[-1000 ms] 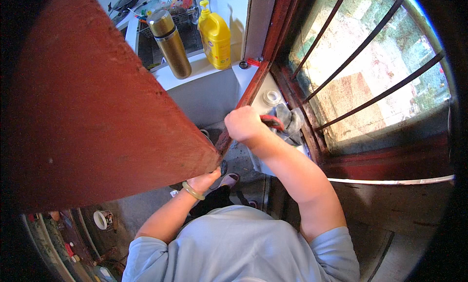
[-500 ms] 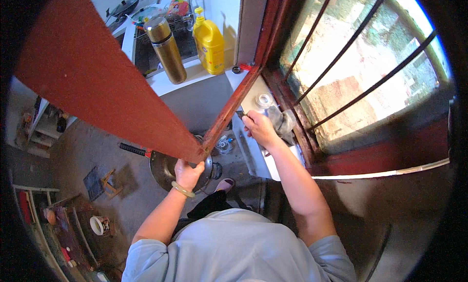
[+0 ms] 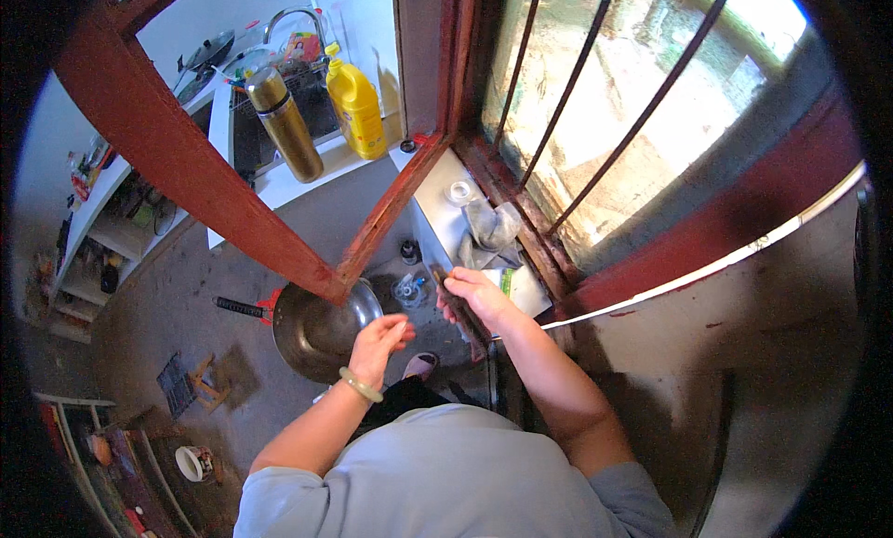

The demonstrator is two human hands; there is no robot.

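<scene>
A dark, long, narrow tool [image 3: 470, 322] is gripped in my right hand [image 3: 470, 294], just off the edge of the white sill [image 3: 437, 178]; its exact kind is hard to make out. My left hand [image 3: 379, 345], with a pale bangle at the wrist, is in the air below the corner of a red wooden window sash [image 3: 326, 279]. Its fingers are loosely bent, slightly blurred, and hold nothing visible. The sash stands swung inward between me and the counter. On the sill lie a crumpled grey cloth [image 3: 493, 225] and a roll of clear tape [image 3: 459, 193].
A large wok [image 3: 321, 329] sits low, beneath the sash corner. A gold thermos [image 3: 288, 133] and a yellow pump jug [image 3: 356, 110] stand on the counter by the sink. Dark bars [image 3: 567, 110] cross the window at right. A small stool [image 3: 212, 380] and white bucket [image 3: 193, 464] are at left.
My left hand has let go of the sash's lower corner. My right hand has drawn back from the sill toward me, bringing the dark tool into fuller view. The view has shifted.
</scene>
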